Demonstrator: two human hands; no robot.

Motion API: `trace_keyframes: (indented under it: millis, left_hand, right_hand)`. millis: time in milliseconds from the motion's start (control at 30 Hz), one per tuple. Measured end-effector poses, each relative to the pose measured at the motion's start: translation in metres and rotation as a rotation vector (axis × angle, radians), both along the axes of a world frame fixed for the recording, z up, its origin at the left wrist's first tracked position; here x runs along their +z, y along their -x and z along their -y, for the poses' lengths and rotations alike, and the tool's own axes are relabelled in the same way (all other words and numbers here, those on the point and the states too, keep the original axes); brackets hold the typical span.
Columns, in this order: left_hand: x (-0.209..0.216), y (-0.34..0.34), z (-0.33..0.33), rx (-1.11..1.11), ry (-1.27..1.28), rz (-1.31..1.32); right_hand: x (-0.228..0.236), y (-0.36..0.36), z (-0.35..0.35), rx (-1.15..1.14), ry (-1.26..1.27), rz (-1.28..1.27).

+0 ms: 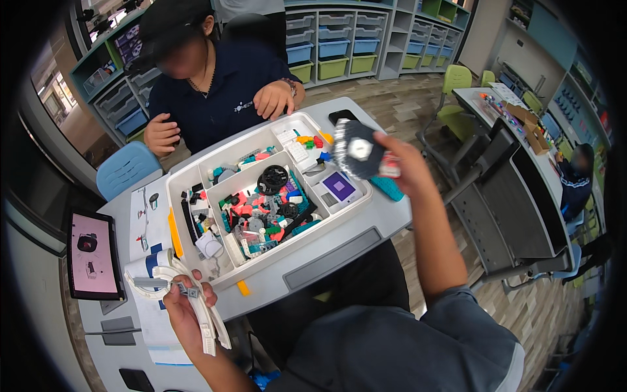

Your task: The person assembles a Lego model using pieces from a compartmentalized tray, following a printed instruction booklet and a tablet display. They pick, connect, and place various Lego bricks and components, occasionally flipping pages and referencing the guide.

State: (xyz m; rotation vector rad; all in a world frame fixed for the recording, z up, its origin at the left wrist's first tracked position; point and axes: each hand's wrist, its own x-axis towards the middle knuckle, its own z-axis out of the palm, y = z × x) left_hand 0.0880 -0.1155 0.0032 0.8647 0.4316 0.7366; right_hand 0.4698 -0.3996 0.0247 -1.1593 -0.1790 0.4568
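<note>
At the lower left, my left hand (186, 304) is closed around an assembly of curved white building pieces (212, 326) with grey connectors. The assembly's rounded end lies over the printed sheets. My right hand (408, 163) is raised above the table's right side, gripping a flat dark piece (356, 149) with a white centre, a shiny silver edge and a red-and-white part; its exact kind I cannot make out. Between my hands stands a white sorting tray (261, 277) holding many coral, teal, grey and black building pieces (261, 212), a black wheel (272, 179) and a white block with a purple screen (339, 187).
Across the table (385, 225) a person (222, 91) has both hands near the tray's far side. A laptop-like screen (95, 255) stands left, beside printed sheets (163, 340). Yellow strips (175, 233) lie along the tray. A blue chair (128, 171) is at the far left.
</note>
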Motion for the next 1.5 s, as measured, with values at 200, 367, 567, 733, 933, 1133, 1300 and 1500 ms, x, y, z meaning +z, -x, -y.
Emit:
trace_keyframes:
  millis: [200,367,567,733,933,1133,1300,1500]
  left_hand:
    - [0.003,-0.013,-0.004,0.008,-0.030,-0.012]
    - [0.002,-0.018,-0.011,0.000,-0.072,-0.024]
    - [0.004,-0.020,-0.009,0.009,-0.146,-0.067]
    - [0.004,-0.013,-0.010,-0.027,-0.156,-0.041]
    - [0.008,-0.046,0.014,-0.168,0.003,-0.039]
    - [0.004,-0.027,0.025,-0.122,-0.073,-0.001]
    - [0.014,-0.040,0.031,-0.046,-0.113,-0.072]
    - [0.017,-0.043,0.035,-0.110,-0.204,-0.080]
  right_hand:
    - [-0.049,-0.039,0.088,-0.288,0.241,-0.054]
    - [-0.079,-0.038,0.097,-0.358,0.316,0.144]
    - [-0.057,-0.008,0.083,-0.426,0.691,0.862]
    - [-0.065,-0.012,0.088,-0.382,1.035,1.239]
    - [-0.114,-0.043,0.134,-0.451,0.915,1.219]
    - [-0.096,-0.035,0.098,-0.334,0.939,1.335]
    - [-0.093,-0.028,0.106,-0.257,0.871,1.309]
    - [-0.092,-0.016,0.104,-0.227,0.851,1.172]
